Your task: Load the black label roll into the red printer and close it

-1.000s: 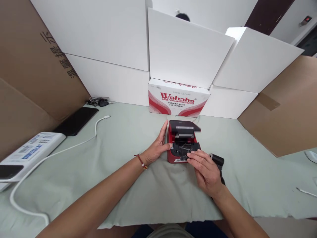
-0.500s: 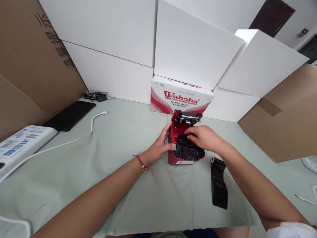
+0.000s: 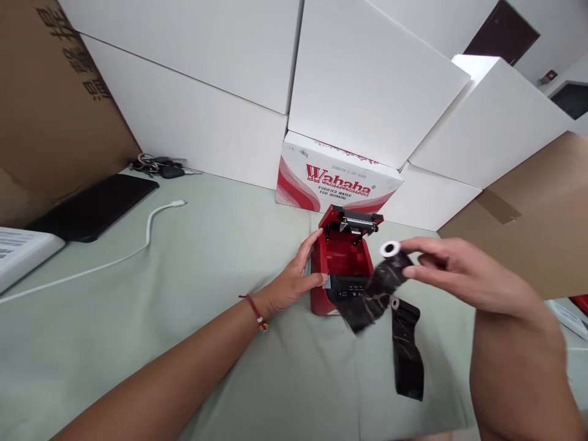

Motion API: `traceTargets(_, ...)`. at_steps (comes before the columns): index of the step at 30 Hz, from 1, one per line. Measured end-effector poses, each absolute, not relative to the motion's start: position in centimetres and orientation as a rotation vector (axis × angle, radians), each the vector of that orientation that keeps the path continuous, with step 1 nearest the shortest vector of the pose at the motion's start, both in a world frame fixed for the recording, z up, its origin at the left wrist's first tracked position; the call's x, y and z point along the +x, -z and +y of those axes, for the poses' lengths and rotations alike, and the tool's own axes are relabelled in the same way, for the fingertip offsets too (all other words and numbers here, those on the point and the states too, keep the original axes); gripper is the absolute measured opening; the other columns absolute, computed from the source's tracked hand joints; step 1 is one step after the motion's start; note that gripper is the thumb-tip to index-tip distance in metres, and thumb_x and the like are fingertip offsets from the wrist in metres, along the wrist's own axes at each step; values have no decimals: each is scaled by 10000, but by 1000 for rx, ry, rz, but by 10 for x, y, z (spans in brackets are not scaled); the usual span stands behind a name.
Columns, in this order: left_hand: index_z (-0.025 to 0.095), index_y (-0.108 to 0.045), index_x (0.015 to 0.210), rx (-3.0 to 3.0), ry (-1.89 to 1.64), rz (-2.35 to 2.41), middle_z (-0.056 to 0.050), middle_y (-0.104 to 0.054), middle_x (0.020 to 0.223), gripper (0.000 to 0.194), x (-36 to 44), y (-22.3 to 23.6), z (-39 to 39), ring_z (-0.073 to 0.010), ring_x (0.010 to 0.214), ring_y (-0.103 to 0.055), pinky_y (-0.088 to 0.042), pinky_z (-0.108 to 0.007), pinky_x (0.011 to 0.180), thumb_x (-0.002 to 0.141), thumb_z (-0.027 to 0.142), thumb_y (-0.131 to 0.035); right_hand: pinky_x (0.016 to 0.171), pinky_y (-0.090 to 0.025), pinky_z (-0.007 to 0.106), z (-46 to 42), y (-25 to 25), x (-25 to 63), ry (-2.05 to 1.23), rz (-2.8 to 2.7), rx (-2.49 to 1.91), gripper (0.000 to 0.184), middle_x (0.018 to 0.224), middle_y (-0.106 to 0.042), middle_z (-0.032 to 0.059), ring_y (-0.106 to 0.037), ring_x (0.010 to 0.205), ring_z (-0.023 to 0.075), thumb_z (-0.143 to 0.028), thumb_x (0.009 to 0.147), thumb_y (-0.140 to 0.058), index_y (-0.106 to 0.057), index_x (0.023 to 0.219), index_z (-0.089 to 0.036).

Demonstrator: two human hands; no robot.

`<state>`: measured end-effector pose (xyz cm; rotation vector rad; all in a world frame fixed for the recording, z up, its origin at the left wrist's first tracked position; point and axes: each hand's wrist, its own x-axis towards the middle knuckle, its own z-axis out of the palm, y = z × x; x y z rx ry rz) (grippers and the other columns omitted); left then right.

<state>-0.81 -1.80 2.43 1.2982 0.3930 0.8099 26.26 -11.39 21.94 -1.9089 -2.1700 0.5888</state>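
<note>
A small red printer [image 3: 342, 260] stands on the cloth with its lid raised, and its red inner bay is exposed. My left hand [image 3: 289, 278] grips the printer's left side, fingers on the outer wall and thumb at the front corner. Pinched in my right hand [image 3: 468, 272] is a black paper roll [image 3: 391, 272] with a white core, held up at the printer's right. Its loose, white-streaked end hangs down across the printer's front. A second black paper roll [image 3: 407, 349] lies on the cloth to the right, its tail unrolled toward me.
Behind the printer stands a white and red Wahaha carton [image 3: 340, 174], against large white boxes [image 3: 358, 79]. Keys [image 3: 160, 165], a black phone-like slab [image 3: 98, 205], a white cable [image 3: 149, 229] and a white power strip [image 3: 27, 254] lie left. Brown cardboard [image 3: 528, 226] borders the right.
My right hand has lifted the black paper roll out of the printer's bay and moved right with it. My left hand has stayed on the printer. The view has shifted slightly.
</note>
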Motion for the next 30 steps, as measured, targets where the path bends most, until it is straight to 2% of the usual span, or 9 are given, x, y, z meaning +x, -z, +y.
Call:
traceTargets(2,399,-189,1713,1285,-807,400,-31,-305,1782,981,-8,-26,-18,-372,1671,-201,-205,-584,1377,910,339,-750,453,-380,266,-126,-220,286,-652,-2085,-2003,502,557,-491,-51,-447,493,144,-623,965,-641,-766,1282,-256)
traceTargets(5,383,-197,1713,1271,-791,410,-54,-400,1723,993,-8,-28,-18,-392,1643,-259,-218,-613,1366,894,354,-758,510,-443,278,-127,-195,298,-782,-2093,-2142,408,645,-627,-17,-530,552,155,-515,947,-656,-797,1207,-235)
traceTargets(9,364,-210,1707,1262,-788,416,-66,-458,1678,992,-7,-28,-18,-393,1609,-321,-237,-616,1357,880,350,-757,687,-557,318,-124,-146,288,-908,-2114,-2167,348,966,-806,32,-698,763,203,-357,940,-603,-799,1206,-248)
traceTargets(12,360,-202,1706,1262,-785,415,-69,-456,1679,983,-6,-26,-18,-385,1575,-379,-238,-616,1355,888,353,-748,889,-598,371,-134,-129,293,-759,-2018,-2226,427,1282,-794,87,-760,1075,267,-321,933,-592,-752,1318,-229)
traceTargets(14,359,-212,1702,1273,-798,417,-64,-380,1731,974,-6,-25,-17,-383,1569,-389,-225,-605,1362,887,353,-746,961,-592,411,-145,-125,304,-668,-1978,-2333,448,1363,-765,116,-745,1170,301,-325,920,-607,-744,1331,-211)
traceTargets(17,346,-233,1697,1325,-812,434,-58,-296,1779,957,-6,-24,-17,-370,1617,-321,-202,-575,1376,884,340,-739,912,-606,436,-162,-117,320,-697,-1997,-2447,426,1288,-790,118,-765,1076,311,-302,892,-637,-765,1290,-221)
traceTargets(21,318,-259,1688,1332,-805,457,-69,-274,1793,923,-7,-26,-17,-360,1652,-259,-215,-574,1372,887,333,-720,866,-617,403,-178,-114,324,-678,-2108,-2302,395,1168,-806,83,-765,987,278,-201,885,-608,-785,1233,-261)
traceTargets(26,345,-255,1688,1285,-775,444,-67,-337,1762,929,-8,-29,-18,-390,1629,-298,-246,-598,1356,891,343,-731,685,-616,303,-183,-171,310,-824,-2233,-1929,302,1148,-798,63,-735,803,204,-362,1025,-623,-754,1295,-329)
traceTargets(30,368,-175,1716,1315,-823,413,-47,-234,1815,988,-7,-26,-18,-364,1679,-193,-201,-571,1378,908,371,-745,714,-621,302,-154,-208,275,-700,-2263,-1744,331,1165,-798,60,-739,842,204,-386,1060,-580,-736,1344,-324)
